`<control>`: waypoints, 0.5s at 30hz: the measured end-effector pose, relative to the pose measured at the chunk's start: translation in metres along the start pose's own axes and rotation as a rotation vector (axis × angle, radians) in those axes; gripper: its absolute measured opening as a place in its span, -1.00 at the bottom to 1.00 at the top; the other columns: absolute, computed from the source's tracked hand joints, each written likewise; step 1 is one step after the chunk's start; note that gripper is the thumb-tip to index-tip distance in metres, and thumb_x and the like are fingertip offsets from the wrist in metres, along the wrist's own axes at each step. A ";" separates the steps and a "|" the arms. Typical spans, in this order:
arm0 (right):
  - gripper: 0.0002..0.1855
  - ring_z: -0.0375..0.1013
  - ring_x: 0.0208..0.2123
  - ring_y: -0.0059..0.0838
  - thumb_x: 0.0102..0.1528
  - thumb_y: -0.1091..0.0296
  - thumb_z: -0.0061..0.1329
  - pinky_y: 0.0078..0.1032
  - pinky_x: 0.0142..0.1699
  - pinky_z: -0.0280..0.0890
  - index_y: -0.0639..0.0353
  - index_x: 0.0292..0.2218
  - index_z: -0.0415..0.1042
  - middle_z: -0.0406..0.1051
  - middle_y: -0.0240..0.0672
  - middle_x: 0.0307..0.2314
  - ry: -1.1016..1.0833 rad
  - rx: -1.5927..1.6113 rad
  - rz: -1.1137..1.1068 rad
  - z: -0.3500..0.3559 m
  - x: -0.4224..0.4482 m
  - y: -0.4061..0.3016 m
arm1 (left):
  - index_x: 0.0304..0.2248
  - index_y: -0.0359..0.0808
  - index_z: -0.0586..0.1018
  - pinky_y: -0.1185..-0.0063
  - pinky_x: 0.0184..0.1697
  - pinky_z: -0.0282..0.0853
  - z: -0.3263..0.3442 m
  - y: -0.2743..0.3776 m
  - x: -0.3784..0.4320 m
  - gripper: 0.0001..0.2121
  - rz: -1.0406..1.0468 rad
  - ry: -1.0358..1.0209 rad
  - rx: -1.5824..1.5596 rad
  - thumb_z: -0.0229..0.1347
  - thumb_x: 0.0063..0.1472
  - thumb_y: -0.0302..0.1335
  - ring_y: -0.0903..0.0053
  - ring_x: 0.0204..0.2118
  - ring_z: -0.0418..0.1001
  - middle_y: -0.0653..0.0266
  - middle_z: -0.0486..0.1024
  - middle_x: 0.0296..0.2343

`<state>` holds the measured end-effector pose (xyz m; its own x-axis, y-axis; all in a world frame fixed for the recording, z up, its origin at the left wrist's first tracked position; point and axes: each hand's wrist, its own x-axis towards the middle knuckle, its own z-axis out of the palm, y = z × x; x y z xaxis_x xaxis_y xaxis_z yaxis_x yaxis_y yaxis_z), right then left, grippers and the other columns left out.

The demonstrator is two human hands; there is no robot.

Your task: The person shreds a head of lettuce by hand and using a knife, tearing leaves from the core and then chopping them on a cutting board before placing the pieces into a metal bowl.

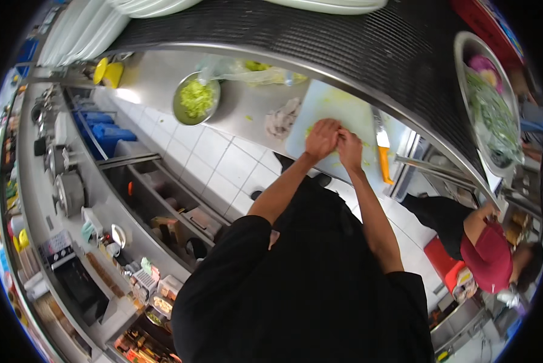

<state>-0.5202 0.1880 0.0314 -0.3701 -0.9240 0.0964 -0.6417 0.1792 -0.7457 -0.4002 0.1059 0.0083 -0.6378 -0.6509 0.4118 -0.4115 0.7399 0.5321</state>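
My left hand [322, 137] and my right hand [349, 148] meet at the fingertips over a pale cutting board [344, 102]. Bits of chopped green leaves [308, 131] show beside the left hand, and small scraps are scattered over the board. Whatever lies beneath or between my fingers is hidden. To the right of the right hand lies a kitchen knife [383, 161] with an orange handle, its blade pointing away from me. A crumpled greyish cloth [283, 119] rests by the board's left edge. Farther left, a metal bowl [176, 103] holds shredded lettuce [196, 98].
A clear plastic bag with greens [258, 75] lies behind the cloth. Above the counter runs a shelf with a black ribbed mat [298, 34], bearing white plates [85, 34] and a metal basin [458, 50] of vegetables. At right, a person in a red shirt [487, 258] bends forward.
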 end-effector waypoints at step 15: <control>-0.53 0.48 -0.12 0.10 0.04 0.27 0.11 -0.13 -0.01 0.44 0.35 -0.12 0.26 0.38 0.11 -0.20 -0.090 -0.610 0.383 -0.117 -0.053 0.069 | 0.03 -0.20 0.52 0.26 0.14 0.19 -0.006 0.027 -0.012 -0.63 -0.172 0.055 0.155 0.09 0.26 -0.29 0.27 0.05 0.37 0.25 0.49 -0.09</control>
<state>-0.6234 0.2885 0.0515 -0.6039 -0.7784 -0.1717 -0.7486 0.6278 -0.2134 -0.3998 0.1330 0.0224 -0.5153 -0.7745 0.3668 -0.6086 0.6321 0.4796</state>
